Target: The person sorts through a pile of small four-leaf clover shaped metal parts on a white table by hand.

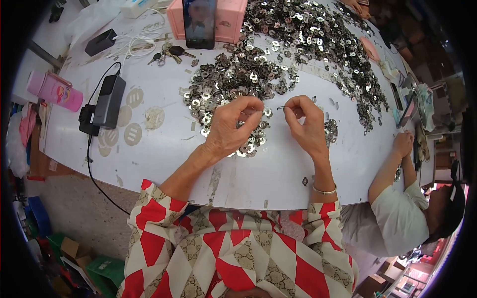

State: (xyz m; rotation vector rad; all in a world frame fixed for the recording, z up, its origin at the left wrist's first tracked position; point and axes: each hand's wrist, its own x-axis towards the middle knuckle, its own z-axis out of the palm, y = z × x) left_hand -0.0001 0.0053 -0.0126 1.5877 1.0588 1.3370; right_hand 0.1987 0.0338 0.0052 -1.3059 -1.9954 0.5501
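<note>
Over the white table my left hand (233, 124) is closed in a pinch in front of the near pile of small shiny metal pieces (228, 74). What its fingertips hold, if anything, I cannot make out. My right hand (309, 126), with a bracelet on the wrist, pinches a small dark metal piece (280, 108) between thumb and forefinger. The end of that piece points toward the left hand, and a gap lies between the hands. Beside the right hand is a smaller cluster of metal pieces (331, 132), partly covered by it.
A larger heap of metal pieces (318, 30) spreads across the far right. A phone (198, 25) leans on a pink bin (231, 22). Keys (174, 52), a black power bank (109, 97) with a cable, and a pink bottle (57, 92) lie left. A co-worker (397, 213) sits at right.
</note>
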